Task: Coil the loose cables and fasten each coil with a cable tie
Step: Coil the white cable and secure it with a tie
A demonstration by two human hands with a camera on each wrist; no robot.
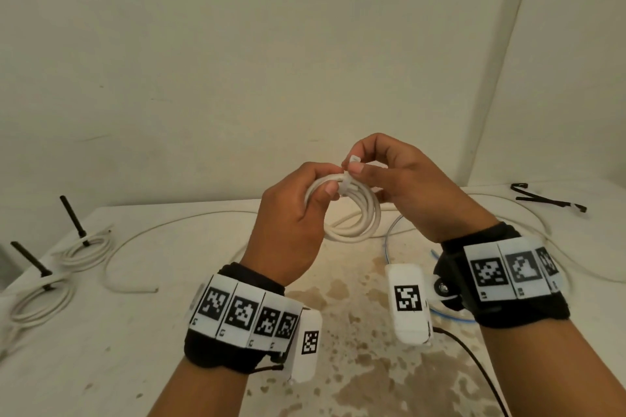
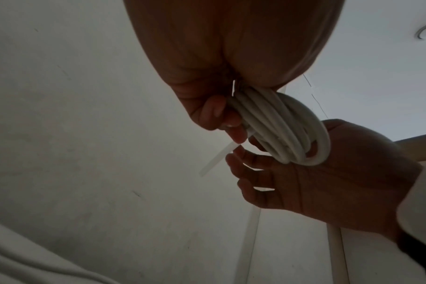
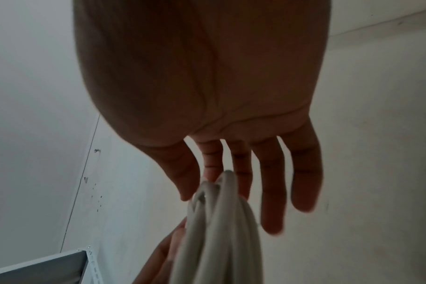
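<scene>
A white cable coil point(image 1: 355, 217) is held up above the table, and my left hand point(image 1: 325, 193) grips its upper left side with the thumb across the strands. A white cable tie point(image 1: 346, 187) wraps the coil's top. My right hand point(image 1: 354, 166) pinches the tie's end between thumb and forefinger just above the coil. The left wrist view has the coil point(image 2: 280, 124) in my curled left fingers, with the tie's tail point(image 2: 214, 163) sticking out toward the right hand point(image 2: 316, 173). In the right wrist view the coil point(image 3: 219, 221) hangs below my right fingertips point(image 3: 190, 192).
Two tied white coils point(image 1: 86, 247) point(image 1: 37, 301), each with a black tie sticking up, lie at the left of the stained table point(image 1: 338, 366). A loose white cable point(image 1: 189, 217) runs across the back. Black ties point(image 1: 545, 201) lie far right. A thin blue wire point(image 1: 389, 240) curves under my right wrist.
</scene>
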